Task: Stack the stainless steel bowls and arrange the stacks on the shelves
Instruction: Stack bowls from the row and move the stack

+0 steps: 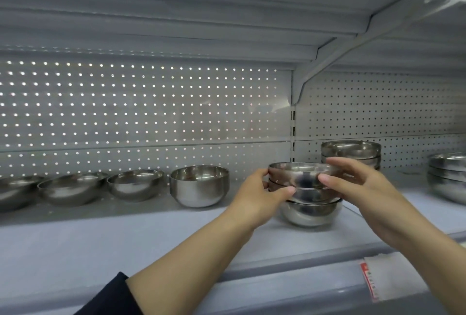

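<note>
A stack of three steel bowls stands on the white shelf, right of centre. My left hand grips the stack's left side, thumb on the front and fingers behind. My right hand holds the upper bowl's right side, thumb on the front wall and fingers over the rim. To the left stand a single deep bowl and three shallower single bowls. Another stack rises behind my right hand.
A further bowl stack is at the right edge. The perforated back panel closes the rear, and an upper shelf with a bracket hangs overhead. A price label sits on the shelf's front lip.
</note>
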### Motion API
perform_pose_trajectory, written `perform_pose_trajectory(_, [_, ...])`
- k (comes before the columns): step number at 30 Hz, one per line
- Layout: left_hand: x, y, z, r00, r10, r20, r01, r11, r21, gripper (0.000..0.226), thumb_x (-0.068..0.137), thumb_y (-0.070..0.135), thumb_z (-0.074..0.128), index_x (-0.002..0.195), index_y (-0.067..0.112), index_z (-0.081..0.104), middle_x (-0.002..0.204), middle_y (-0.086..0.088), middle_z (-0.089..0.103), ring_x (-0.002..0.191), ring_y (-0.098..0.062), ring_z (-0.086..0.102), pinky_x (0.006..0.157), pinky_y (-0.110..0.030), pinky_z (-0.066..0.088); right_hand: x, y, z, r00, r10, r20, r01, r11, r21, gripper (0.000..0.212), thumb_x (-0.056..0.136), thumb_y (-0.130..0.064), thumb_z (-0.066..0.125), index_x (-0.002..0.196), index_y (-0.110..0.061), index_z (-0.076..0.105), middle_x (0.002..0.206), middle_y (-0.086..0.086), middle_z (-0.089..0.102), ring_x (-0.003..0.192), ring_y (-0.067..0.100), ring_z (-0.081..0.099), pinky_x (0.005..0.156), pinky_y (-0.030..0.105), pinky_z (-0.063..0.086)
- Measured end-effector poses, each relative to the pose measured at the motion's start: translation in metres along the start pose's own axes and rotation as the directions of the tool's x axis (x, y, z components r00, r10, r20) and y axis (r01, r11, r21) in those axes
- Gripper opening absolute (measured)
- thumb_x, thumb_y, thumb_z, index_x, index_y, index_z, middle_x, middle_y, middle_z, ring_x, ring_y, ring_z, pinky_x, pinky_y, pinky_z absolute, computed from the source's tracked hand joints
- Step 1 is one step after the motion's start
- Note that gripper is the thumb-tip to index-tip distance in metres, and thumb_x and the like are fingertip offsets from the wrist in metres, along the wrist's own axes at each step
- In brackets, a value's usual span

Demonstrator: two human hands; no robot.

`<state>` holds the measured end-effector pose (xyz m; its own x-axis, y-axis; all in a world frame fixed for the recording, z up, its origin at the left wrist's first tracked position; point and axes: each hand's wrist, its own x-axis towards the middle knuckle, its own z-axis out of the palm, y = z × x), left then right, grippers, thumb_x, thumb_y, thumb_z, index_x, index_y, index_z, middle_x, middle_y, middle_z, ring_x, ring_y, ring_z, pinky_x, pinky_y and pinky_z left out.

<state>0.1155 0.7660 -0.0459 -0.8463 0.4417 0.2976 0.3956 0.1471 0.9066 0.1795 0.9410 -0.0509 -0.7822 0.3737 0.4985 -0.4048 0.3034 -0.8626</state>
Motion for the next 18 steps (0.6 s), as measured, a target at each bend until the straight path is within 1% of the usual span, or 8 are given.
perform_pose_trajectory(3, [0.0,0.0,0.002,1.0,-0.006,-0.023,0.006,1.0,-0.006,0.036,0.084,0.025,0.067,0.116,0.025,0.052,0.106,0.004,0.064,0.098,-0.008,0.059,0.063,-0.009,0.036,0.001,0.002,0.003,1.0,0.011,-0.003,-0.011,1.0,0.023,0.055,0.059,-0.033,0.078,0.111,-0.027,0.064,0.109,0.002,0.066,0.107,0.016,0.06,0.082,0.022,0.042])
perform_pose_trajectory(6, [-0.001,0.0,0.005,0.999,0.003,-0.04,-0.003,1.0,-0.011,0.034,0.084,0.025,0.066,0.115,0.026,0.053,0.107,0.004,0.065,0.097,-0.009,0.059,0.064,-0.01,0.037,0.0,0.004,0.004,1.0,0.009,-0.002,-0.009,0.999,0.033,0.049,0.065,-0.027,0.079,0.112,-0.027,0.063,0.102,0.002,0.066,0.105,0.019,0.061,0.079,0.021,0.043])
perform_pose_trajectory(9, [-0.001,0.001,0.008,0.999,0.006,-0.053,-0.008,1.0,-0.027,0.034,0.085,0.025,0.065,0.117,0.024,0.054,0.108,0.003,0.066,0.091,-0.008,0.058,0.064,-0.014,0.039,0.0,0.004,0.003,1.0,0.005,0.001,-0.005,0.999,0.047,0.049,0.066,-0.024,0.08,0.112,-0.026,0.063,0.095,-0.001,0.067,0.099,0.016,0.061,0.077,0.022,0.043])
perform_pose_trajectory(12, [-0.001,-0.001,0.01,0.998,0.009,-0.057,-0.012,0.999,-0.052,0.026,0.085,0.025,0.065,0.11,0.026,0.056,0.107,0.005,0.066,0.084,-0.001,0.057,0.061,-0.013,0.039,0.001,0.006,0.002,1.0,-0.003,0.01,0.003,0.998,0.06,0.046,0.068,-0.021,0.08,0.111,-0.026,0.063,0.088,-0.005,0.067,0.094,0.013,0.062,0.074,0.019,0.043])
perform_pose_trajectory(14, [-0.001,-0.002,0.012,0.998,0.012,-0.065,-0.015,0.998,-0.056,0.024,0.085,0.026,0.065,0.107,0.03,0.056,0.107,0.006,0.066,0.083,0.002,0.057,0.061,-0.012,0.039,0.002,0.008,0.001,1.0,-0.007,0.015,0.006,0.998,0.063,0.047,0.068,-0.02,0.08,0.111,-0.026,0.063,0.091,-0.004,0.067,0.098,0.013,0.061,0.076,0.019,0.043])
perform_pose_trajectory(15, [-0.002,-0.002,0.012,0.998,0.012,-0.065,-0.015,0.998,-0.054,0.029,0.085,0.026,0.065,0.112,0.03,0.055,0.11,0.005,0.065,0.088,0.0,0.058,0.064,-0.013,0.04,0.003,0.009,0.001,1.0,-0.005,0.02,0.004,0.998,0.059,0.047,0.069,-0.021,0.08,0.112,-0.026,0.063,0.095,-0.004,0.068,0.101,0.013,0.061,0.078,0.02,0.043])
perform_pose_trajectory(16, [-0.002,-0.002,0.011,0.998,0.008,-0.067,-0.011,0.999,-0.051,0.038,0.084,0.027,0.066,0.121,0.028,0.053,0.117,0.004,0.063,0.096,-0.003,0.058,0.072,-0.016,0.043,0.003,0.008,0.0,1.0,-0.002,0.022,0.001,0.999,0.053,0.048,0.069,-0.022,0.08,0.113,-0.027,0.062,0.099,-0.003,0.067,0.104,0.012,0.06,0.079,0.02,0.042])
perform_pose_trajectory(18, [-0.005,-0.001,0.006,0.996,-0.02,-0.087,0.016,0.999,-0.045,0.062,0.083,0.032,0.067,0.138,0.027,0.04,0.134,0.001,0.052,0.116,-0.011,0.052,0.092,-0.026,0.043,0.001,0.004,-0.001,1.0,-0.013,0.006,0.013,1.0,0.007,0.05,0.069,-0.029,0.079,0.115,-0.032,0.06,0.112,-0.008,0.064,0.11,0.008,0.056,0.081,0.02,0.041])
